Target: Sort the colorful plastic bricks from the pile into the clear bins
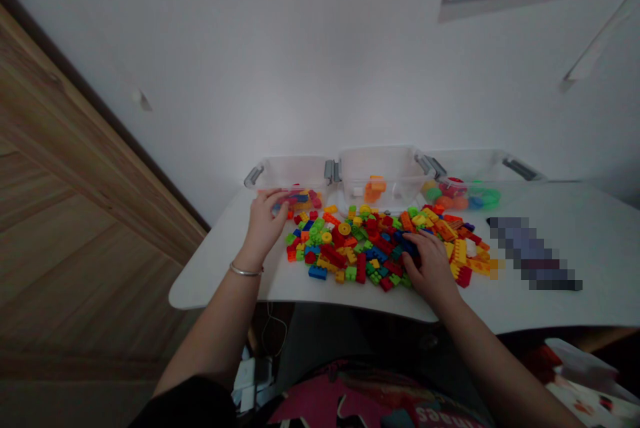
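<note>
A large loose pile of plastic toy building bricks [360, 248] in red, yellow, green, blue and orange covers the middle of the white table [590, 235]. My right hand [430, 265] lies on the pile's right part, its fingertips on dark blue bricks. Whether it grips one, I cannot tell. My left hand [265, 225] reaches to the front of a clear plastic bin [293, 175] holding some bricks. Its fingers are among bricks there, and any brick in them is hidden. A metal bracelet [246, 271] circles my left wrist.
A middle clear bin [380, 171] holds orange bricks, and a right clear bin [475, 168] holds round coloured pieces. A pixelated blurred object [530, 255] lies on the table to the right. A wooden door [75, 215] stands at the left, and cables [275, 328] hang below the table.
</note>
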{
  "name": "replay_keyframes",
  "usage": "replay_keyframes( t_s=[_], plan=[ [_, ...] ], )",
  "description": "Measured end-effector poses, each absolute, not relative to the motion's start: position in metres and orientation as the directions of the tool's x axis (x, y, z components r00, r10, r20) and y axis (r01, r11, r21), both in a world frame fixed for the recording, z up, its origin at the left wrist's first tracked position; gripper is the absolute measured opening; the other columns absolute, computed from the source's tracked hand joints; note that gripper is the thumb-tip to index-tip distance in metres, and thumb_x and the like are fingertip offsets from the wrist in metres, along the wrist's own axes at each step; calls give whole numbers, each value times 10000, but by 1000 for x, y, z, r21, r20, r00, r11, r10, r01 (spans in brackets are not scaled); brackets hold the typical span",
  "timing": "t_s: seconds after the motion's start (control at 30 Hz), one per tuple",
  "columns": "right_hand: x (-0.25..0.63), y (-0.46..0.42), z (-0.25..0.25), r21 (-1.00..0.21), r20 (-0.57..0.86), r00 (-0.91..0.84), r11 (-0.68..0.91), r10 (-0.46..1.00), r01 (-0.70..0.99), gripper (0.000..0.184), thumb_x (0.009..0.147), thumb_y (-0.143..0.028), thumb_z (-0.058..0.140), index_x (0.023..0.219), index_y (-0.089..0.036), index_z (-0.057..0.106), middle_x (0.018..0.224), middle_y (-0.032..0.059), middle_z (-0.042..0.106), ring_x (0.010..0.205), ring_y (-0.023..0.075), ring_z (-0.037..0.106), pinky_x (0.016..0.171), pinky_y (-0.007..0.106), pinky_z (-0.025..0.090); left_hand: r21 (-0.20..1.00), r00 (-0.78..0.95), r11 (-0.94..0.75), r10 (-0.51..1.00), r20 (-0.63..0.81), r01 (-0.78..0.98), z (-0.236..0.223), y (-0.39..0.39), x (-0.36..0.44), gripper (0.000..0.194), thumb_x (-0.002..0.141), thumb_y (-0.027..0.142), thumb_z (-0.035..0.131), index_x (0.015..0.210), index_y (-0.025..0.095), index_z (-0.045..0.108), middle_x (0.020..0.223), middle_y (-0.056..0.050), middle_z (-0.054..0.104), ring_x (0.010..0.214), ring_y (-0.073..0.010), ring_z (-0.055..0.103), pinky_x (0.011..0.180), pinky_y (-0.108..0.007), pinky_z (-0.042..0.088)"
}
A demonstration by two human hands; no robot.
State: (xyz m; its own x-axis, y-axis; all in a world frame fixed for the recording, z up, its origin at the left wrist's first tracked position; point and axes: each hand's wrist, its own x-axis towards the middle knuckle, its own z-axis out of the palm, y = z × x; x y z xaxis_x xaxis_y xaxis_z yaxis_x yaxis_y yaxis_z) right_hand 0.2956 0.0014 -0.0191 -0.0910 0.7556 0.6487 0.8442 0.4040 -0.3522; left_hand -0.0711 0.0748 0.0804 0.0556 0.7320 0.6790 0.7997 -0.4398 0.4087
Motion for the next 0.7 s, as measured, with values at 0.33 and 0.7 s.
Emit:
replay_keyframes(
  t_s=[0.33,0.7],
  plan=[
    [294,1,-19,-363,650,-81,402,755,840,364,881,-327,492,1207,-195,585,1139,121,650,1199,324,493,1015,565,407,378,319,-531,808,495,758,36,16,-18,318,852,313,617,1164,271,664,1251,-104,614,1164,-288,551,1009,-514,438],
    [294,1,-19,-354,654,-86,404,752,844,353,885,-317,491,1198,-178,579,1147,124,652,1196,324,490,1014,552,410,248,414,-559,788,456,791,24,0,-10,355,771,267,734,1122,285,683,1312,-86,586,1229,-315,481,1058,-541,392]
  ],
)
